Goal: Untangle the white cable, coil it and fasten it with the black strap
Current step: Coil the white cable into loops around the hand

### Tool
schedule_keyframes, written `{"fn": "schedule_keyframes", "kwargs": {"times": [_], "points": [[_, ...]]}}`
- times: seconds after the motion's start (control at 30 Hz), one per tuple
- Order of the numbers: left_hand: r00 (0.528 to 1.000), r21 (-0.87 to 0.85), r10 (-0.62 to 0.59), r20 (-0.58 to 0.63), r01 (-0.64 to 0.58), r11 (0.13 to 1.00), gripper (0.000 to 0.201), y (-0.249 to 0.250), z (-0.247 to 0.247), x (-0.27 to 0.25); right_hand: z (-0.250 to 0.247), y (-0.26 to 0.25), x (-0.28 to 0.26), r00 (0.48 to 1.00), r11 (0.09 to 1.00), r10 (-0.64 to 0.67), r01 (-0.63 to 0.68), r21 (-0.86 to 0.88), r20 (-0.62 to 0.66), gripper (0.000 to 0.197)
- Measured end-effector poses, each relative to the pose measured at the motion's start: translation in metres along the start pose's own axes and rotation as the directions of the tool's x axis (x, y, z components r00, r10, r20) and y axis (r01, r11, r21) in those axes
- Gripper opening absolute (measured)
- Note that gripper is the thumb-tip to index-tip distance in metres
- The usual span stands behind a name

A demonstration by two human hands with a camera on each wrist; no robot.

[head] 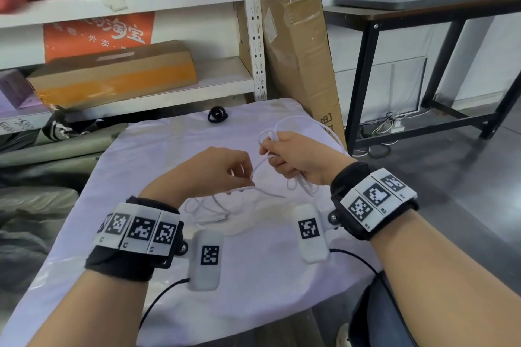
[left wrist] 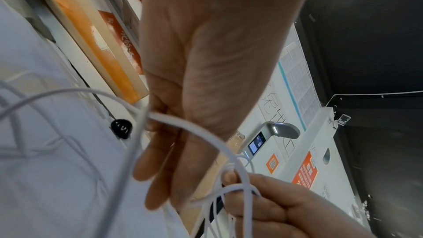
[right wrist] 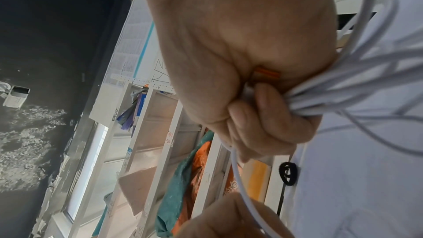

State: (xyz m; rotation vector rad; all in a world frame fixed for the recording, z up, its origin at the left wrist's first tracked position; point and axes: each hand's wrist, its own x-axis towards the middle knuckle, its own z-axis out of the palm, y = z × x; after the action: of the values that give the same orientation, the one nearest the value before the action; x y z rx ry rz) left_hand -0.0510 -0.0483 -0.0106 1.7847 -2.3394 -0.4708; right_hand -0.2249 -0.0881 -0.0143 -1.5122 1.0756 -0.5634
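The thin white cable (head: 260, 162) runs between both hands above a table draped in white cloth (head: 158, 149). My right hand (head: 290, 155) grips a bunch of its loops in a fist; the strands (right wrist: 332, 97) fan out from the curled fingers. My left hand (head: 222, 169) pinches a single strand (left wrist: 183, 124) that arcs over to the right hand (left wrist: 263, 205). Loose cable (head: 214, 208) lies tangled on the cloth below the hands. The black strap (head: 217, 114), curled in a small ring, sits at the far edge of the cloth, apart from both hands; it also shows as the strap (right wrist: 289, 174).
A white metal shelf (head: 253, 36) with cardboard boxes (head: 118, 73) stands behind the table. A tall taped carton (head: 298, 45) leans at the back right. A black-framed desk (head: 423, 20) stands on the dark floor to the right. Grey-green bundles (head: 36, 200) lie on the left.
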Motion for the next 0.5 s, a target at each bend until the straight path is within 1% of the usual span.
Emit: {"fn": "schedule_keyframes", "kwargs": {"times": [0.07,0.13,0.17,0.2,0.23,0.27,0.33,0.37,0.43,0.5], "points": [[0.999,-0.012,-0.05,-0.007,0.05,0.999,0.005,-0.008,0.0,0.001,-0.002,-0.002,-0.002,1.0,1.0,0.023,-0.023,0.0,0.012,0.02],[0.992,-0.023,-0.103,-0.072,0.102,0.995,0.005,-0.013,-0.002,0.001,0.0,-0.003,-0.004,0.998,0.999,0.044,-0.042,-0.031,0.053,0.024],[0.987,-0.025,-0.111,-0.113,0.108,0.994,0.004,-0.016,-0.003,0.001,0.002,-0.003,-0.006,0.996,0.998,0.052,-0.049,-0.051,0.079,0.027],[0.984,-0.019,-0.103,-0.146,0.101,0.995,0.005,-0.018,-0.003,0.002,0.003,-0.003,-0.007,0.993,0.996,0.06,-0.053,-0.067,0.104,0.031],[0.983,-0.003,-0.086,-0.161,0.087,0.996,0.012,-0.02,-0.002,0.001,0.004,-0.003,-0.007,0.99,0.995,0.063,-0.053,-0.079,0.125,0.033],[0.986,0.025,-0.07,-0.153,0.074,0.997,0.019,-0.021,-0.001,0.001,0.004,-0.003,-0.007,0.99,0.995,0.06,-0.049,-0.082,0.131,0.032],[0.99,0.097,-0.051,-0.131,0.064,0.993,0.032,-0.025,0.0,0.001,0.002,-0.003,-0.005,0.995,0.998,0.048,-0.043,-0.054,0.09,0.026],[0.989,0.132,-0.04,-0.14,0.059,0.99,0.036,-0.028,0.0,0.002,0.0,-0.003,-0.003,0.997,0.999,0.049,-0.048,-0.026,0.052,0.025],[0.986,0.194,-0.025,-0.165,0.057,0.979,0.04,-0.035,-0.002,0.003,-0.005,-0.002,-0.002,0.997,0.997,0.074,-0.074,0.015,0.008,0.025],[0.986,0.226,-0.013,-0.164,0.05,0.973,0.041,-0.043,-0.003,0.002,-0.009,-0.002,-0.003,0.994,0.995,0.097,-0.098,0.03,0.051,0.021]]}}
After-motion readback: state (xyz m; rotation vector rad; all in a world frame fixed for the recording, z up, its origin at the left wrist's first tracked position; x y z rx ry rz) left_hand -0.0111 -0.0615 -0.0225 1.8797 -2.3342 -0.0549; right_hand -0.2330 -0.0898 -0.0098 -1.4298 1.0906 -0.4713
